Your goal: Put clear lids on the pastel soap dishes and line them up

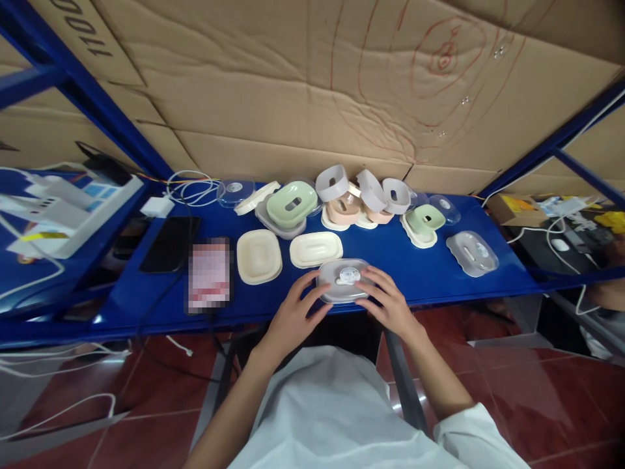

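In front of me, at the near edge of the blue table, lies a grey soap box [332, 290] with a clear lid bearing a round white label. My left hand [299, 311] grips its left end, fingers curved over the rim and thumb at the near side. Around the right end, my right hand [389, 303] holds it in the same way. Just behind it sits a cream oval dish [316, 249], with a cream squarish tray [259, 256] to the left. Another clear-lidded grey soap box [472, 254] rests farther right.
Along the cardboard wall are piled grey, peach and green slotted shells, including a green one [291, 203]. A clear lid [235, 193] lies back left. A black phone [170, 244], a blurred-out item [209, 275] and cables occupy the left; a power strip [92, 225] stands beyond.
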Tool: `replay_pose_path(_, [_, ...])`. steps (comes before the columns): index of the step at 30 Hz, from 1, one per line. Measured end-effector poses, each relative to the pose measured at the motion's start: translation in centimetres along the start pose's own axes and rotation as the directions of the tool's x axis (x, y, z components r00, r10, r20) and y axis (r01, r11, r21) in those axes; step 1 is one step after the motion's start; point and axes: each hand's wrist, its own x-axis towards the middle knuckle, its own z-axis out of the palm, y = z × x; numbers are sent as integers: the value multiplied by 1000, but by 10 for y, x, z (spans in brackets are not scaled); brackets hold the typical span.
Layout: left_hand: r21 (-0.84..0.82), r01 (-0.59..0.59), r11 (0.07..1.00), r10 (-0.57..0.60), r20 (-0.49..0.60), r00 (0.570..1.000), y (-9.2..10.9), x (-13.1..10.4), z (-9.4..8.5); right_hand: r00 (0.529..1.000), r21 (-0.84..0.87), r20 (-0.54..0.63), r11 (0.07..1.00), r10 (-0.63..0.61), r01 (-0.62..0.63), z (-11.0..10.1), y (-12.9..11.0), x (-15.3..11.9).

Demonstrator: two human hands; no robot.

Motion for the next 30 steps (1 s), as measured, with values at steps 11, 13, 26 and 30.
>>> replay_pose_path(11, [-48, 90, 995, -85, 99, 991, 2, 17, 4, 1000, -96, 16, 995, -27, 28, -4, 10, 5])
replay_pose_path(13, [-58, 85, 995, -79, 94, 992, 2, 18, 4, 999, -80, 16, 996, -30, 31, -4, 10, 6])
replay_pose_path(26, [-75, 94, 993, -87, 91, 992, 2, 29, 5, 996, -32, 76, 999, 38, -35, -11, 14, 17])
replay_pose_path(30, [-78, 108, 991, -99, 105, 989, 0, 28, 8, 994, -3, 103, 1000, 22, -22, -10, 14, 20])
